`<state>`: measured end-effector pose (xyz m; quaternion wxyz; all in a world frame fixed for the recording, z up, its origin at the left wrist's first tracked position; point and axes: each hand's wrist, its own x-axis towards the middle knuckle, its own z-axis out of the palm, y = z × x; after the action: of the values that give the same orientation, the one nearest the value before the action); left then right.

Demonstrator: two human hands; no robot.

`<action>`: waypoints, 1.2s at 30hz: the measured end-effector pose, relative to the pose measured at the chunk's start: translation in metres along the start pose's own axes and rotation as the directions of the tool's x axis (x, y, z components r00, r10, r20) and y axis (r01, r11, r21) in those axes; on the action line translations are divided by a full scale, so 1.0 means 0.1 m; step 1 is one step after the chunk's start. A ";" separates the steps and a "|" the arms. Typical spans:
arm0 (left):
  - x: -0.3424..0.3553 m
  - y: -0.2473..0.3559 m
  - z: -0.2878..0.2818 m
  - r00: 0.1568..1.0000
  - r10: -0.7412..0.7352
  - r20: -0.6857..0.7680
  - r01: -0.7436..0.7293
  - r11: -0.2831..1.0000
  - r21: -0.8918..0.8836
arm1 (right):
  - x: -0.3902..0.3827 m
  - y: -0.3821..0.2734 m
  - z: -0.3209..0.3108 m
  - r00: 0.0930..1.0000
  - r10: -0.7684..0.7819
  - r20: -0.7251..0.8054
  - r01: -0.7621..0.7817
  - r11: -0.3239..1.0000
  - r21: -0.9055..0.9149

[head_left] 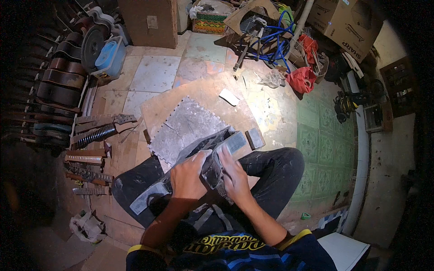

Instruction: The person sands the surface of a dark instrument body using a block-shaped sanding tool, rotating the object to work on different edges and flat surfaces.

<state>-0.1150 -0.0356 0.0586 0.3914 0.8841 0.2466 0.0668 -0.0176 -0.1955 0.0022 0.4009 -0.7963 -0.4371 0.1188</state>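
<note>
Across my lap lies a dark, dusty hollow piece with curved sides; its exact kind is hard to make out. My left hand is closed round its near side. Against its right side, my right hand presses with fingers close together; anything thin under them is hidden. A grey flat-faced block shows just beyond my right fingertips, and I cannot tell whether it joins the piece. Another grey-topped block rests on the board to the right. By my left thigh is a grey, flat-ended part.
In front lie a brown board, a dusty grey mat and a white piece. Several guitar-neck-like pieces sit at left, below racked dark curved bodies. Blue hose and a red bag are at back right.
</note>
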 end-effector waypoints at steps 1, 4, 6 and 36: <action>0.03 0.00 0.00 0.999 -0.033 0.016 0.033 0.999 0.014 | -0.07 0.00 0.00 1.000 -0.015 -0.015 0.015 0.999 0.029; 0.00 -0.02 0.07 0.994 0.107 -0.028 -0.105 0.992 0.069 | 0.08 0.02 -0.10 0.999 0.007 0.032 -0.005 0.999 -0.045; 0.03 0.03 0.02 0.998 0.056 0.012 -0.057 0.997 0.056 | 0.20 0.07 -0.09 0.999 0.031 0.041 -0.028 0.997 -0.074; 0.19 -0.03 0.00 0.996 0.090 0.011 -0.091 0.992 0.086 | 0.09 0.12 -0.02 0.994 0.047 -0.095 -0.043 0.998 0.051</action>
<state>-0.0995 -0.0251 0.0552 0.3502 0.9107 0.2075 0.0705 -0.0039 -0.1934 -0.0043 0.4383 -0.8007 -0.3961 0.0998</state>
